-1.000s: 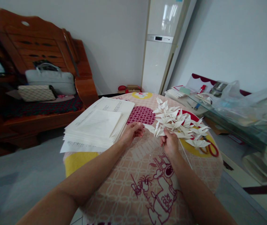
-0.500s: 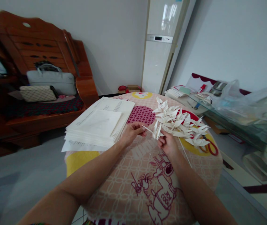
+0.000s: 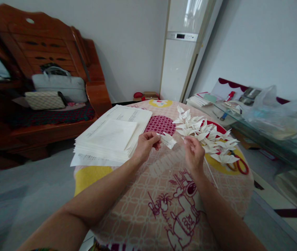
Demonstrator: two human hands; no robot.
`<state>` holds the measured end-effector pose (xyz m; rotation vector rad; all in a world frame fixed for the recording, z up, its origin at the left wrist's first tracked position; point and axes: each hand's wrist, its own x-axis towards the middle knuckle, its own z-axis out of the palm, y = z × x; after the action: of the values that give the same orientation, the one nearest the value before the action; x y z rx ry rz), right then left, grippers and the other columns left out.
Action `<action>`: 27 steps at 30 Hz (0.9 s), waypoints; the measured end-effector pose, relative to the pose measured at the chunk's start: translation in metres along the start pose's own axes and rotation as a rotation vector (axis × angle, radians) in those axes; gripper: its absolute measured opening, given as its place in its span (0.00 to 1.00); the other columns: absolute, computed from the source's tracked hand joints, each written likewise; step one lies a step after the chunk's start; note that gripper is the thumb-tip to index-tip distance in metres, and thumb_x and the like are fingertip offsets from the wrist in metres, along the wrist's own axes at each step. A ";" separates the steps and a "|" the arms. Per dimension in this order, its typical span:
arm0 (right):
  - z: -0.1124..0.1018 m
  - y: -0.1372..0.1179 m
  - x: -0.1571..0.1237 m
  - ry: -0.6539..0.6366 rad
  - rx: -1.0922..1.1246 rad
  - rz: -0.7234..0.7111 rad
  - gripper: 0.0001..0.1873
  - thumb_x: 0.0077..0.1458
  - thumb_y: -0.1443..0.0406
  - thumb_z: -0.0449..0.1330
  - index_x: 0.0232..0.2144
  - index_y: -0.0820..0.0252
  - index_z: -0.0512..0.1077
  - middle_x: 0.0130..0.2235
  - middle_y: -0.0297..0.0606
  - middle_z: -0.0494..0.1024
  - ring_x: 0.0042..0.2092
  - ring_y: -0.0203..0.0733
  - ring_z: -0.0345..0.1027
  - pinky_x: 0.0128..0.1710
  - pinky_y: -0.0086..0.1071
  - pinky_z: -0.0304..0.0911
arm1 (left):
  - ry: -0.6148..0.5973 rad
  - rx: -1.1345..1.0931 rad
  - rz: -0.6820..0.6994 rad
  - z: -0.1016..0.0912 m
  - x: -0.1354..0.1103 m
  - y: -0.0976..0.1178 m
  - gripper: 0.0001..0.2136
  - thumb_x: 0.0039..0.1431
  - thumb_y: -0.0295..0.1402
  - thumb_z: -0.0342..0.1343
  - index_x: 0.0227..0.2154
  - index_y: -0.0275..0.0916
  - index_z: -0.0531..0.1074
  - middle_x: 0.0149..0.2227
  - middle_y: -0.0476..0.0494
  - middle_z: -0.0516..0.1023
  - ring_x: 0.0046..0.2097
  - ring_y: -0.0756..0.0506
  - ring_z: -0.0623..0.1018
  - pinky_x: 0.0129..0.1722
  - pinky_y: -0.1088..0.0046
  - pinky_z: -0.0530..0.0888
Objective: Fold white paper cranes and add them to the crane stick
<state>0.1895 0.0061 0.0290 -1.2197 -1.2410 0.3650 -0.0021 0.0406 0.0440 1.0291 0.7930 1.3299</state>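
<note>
One patterned tablecloth covers one round table. One thin white rod lies beside the right wrist. The left hand pinches one folded paper piece between thumb and fingers; the piece is located above the cloth, between the two hands. The right hand is positioned apart from this piece, fingers curled (whether they grip anything cannot be determined). One pair of red-handled scissors lies partly beneath one pile of folded paper shapes (more than ten units; overlap prevents an exact count). At left, one stack of printed sheets carries one set of smaller sheets. Beyond the table: one wooden bench bearing two bags, one grey and one quilted, and one floor-standing air conditioner.
</note>
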 end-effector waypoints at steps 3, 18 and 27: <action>-0.003 -0.020 -0.005 -0.010 -0.194 -0.421 0.13 0.63 0.61 0.54 0.45 0.56 0.77 0.54 0.46 0.76 0.58 0.51 0.68 0.60 0.52 0.62 | -0.050 0.062 0.029 0.005 -0.006 0.002 0.11 0.49 0.37 0.67 0.23 0.35 0.74 0.22 0.47 0.76 0.20 0.52 0.73 0.21 0.78 0.69; 0.000 -0.025 -0.012 -0.189 -0.332 -0.556 0.10 0.63 0.66 0.54 0.38 0.56 0.76 0.65 0.41 0.66 0.66 0.54 0.55 0.64 0.55 0.56 | -0.167 0.199 0.075 0.022 -0.027 0.003 0.09 0.52 0.36 0.67 0.27 0.35 0.77 0.24 0.46 0.77 0.24 0.50 0.77 0.26 0.77 0.73; 0.004 -0.027 -0.012 -0.180 -0.330 -0.643 0.08 0.62 0.71 0.53 0.35 0.57 0.71 0.58 0.47 0.71 0.64 0.54 0.58 0.62 0.57 0.60 | -0.253 0.233 0.009 0.022 -0.025 0.007 0.13 0.54 0.39 0.63 0.25 0.33 0.72 0.22 0.47 0.75 0.23 0.50 0.77 0.25 0.77 0.74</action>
<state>0.1718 -0.0118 0.0450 -0.9989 -1.8184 -0.2171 0.0125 0.0128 0.0563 1.3572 0.7622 1.1044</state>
